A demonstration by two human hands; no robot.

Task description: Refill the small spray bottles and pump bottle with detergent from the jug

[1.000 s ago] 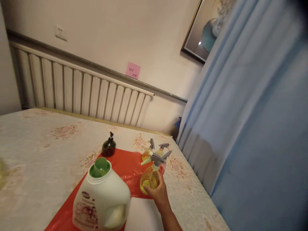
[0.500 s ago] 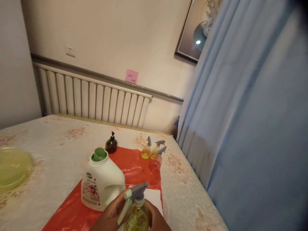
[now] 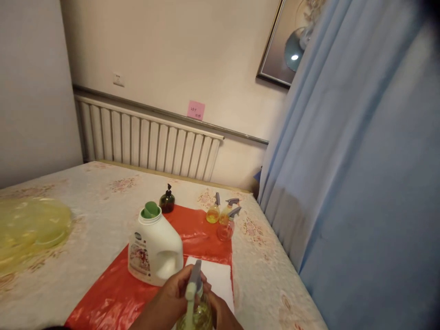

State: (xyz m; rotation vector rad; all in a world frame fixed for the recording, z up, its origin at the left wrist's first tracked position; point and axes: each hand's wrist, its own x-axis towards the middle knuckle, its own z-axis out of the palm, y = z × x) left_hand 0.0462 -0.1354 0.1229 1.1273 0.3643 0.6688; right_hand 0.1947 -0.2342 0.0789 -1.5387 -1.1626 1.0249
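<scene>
Low in the head view, a clear spray bottle [image 3: 200, 316] with yellowish liquid and a grey-green trigger head stands between my hands. My left hand [image 3: 178, 291] is closed at its neck on the left side. From the right, my right hand [image 3: 218, 305] wraps round the bottle, its fingers partly hidden. Just beyond my left hand, a white detergent jug [image 3: 156, 252] with a green cup [image 3: 151, 210] in its mouth stands on a red plastic sheet [image 3: 103, 298]. A white pad [image 3: 223, 279] lies beyond my right hand.
A dark green pump bottle [image 3: 167, 201] stands behind the jug. Three spray bottles cluster at the sheet's far right, one with red-tinted contents [image 3: 225, 230]. A translucent yellow basin [image 3: 51, 224] sits at left on the flowered cloth [image 3: 275, 279]. A blue curtain [image 3: 343, 160] hangs along the right.
The spray bottle's trigger head has turned to point more toward me, and my left fingers have moved up around its neck. The view has shifted slightly left.
</scene>
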